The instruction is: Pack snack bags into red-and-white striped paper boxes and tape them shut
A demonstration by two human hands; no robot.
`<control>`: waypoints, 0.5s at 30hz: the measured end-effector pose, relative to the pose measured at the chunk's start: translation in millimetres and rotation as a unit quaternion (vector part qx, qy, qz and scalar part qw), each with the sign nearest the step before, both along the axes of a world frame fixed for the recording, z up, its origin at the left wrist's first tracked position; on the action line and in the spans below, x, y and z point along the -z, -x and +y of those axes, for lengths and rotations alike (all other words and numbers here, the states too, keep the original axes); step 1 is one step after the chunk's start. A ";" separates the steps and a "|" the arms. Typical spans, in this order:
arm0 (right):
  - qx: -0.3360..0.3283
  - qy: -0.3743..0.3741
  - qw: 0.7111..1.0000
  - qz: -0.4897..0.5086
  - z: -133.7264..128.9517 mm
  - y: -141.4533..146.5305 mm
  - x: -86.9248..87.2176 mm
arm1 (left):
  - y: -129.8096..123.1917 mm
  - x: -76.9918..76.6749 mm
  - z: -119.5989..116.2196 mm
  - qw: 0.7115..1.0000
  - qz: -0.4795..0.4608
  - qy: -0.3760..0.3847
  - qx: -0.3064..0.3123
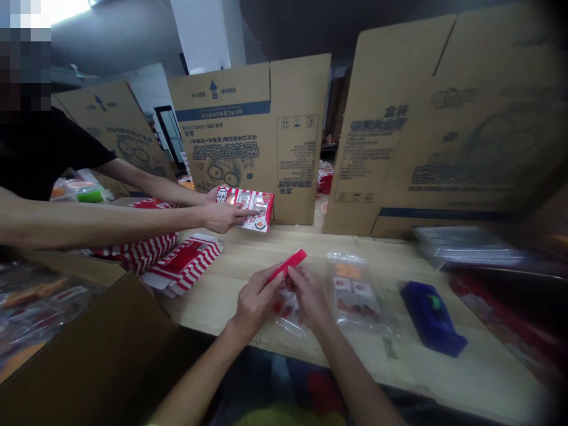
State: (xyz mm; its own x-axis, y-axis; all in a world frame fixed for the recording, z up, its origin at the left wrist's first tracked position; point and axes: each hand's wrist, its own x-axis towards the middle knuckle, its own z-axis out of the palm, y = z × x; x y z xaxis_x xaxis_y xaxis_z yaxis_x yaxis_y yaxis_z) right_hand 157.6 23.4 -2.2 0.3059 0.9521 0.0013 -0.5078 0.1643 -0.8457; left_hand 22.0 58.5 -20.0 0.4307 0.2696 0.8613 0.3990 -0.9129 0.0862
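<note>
Above the near edge of the table, my left hand point(252, 303) and my right hand point(310, 297) are both closed on a narrow red cardboard piece point(293, 262), which tilts up to the right. Whether it is a strip or a box edge seen side-on, I cannot tell. Just below my hands lies a clear plastic bag point(293, 319) with red bits inside, partly hidden by my fingers. To the right of my right hand rests another clear bag point(355, 293) holding orange pieces, white packets and something reddish.
A co-worker's arms point(177, 222) reach in from the left; their hands hold and point at a red-and-white printed box point(255, 207). Striped flattened boxes point(190, 263) lie nearby. A blue tape dispenser-like object point(430, 316) stands right. Large cartons point(248, 142) line the back; an open carton point(102, 343) stands left.
</note>
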 end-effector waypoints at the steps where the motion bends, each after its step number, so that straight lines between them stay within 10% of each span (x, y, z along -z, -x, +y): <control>1: 0.001 0.008 1.000 0.005 0.4 0.6 0.1 | -0.1 -0.8 -0.4 1.000 0.002 -0.004 0.003; 15: -0.013 -0.014 1.000 -0.001 4.2 13.1 26.1 | 7.1 -35.8 -27.0 0.996 -0.082 -0.022 0.008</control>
State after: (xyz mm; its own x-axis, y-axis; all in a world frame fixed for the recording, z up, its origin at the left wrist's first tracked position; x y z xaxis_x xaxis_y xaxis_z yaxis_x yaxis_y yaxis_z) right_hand 144.5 27.7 -28.2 0.2805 0.9595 0.0278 -0.5109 0.1737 -0.8419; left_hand 14.9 31.5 15.9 0.2869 0.2238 0.9315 0.3686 -0.9232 0.1083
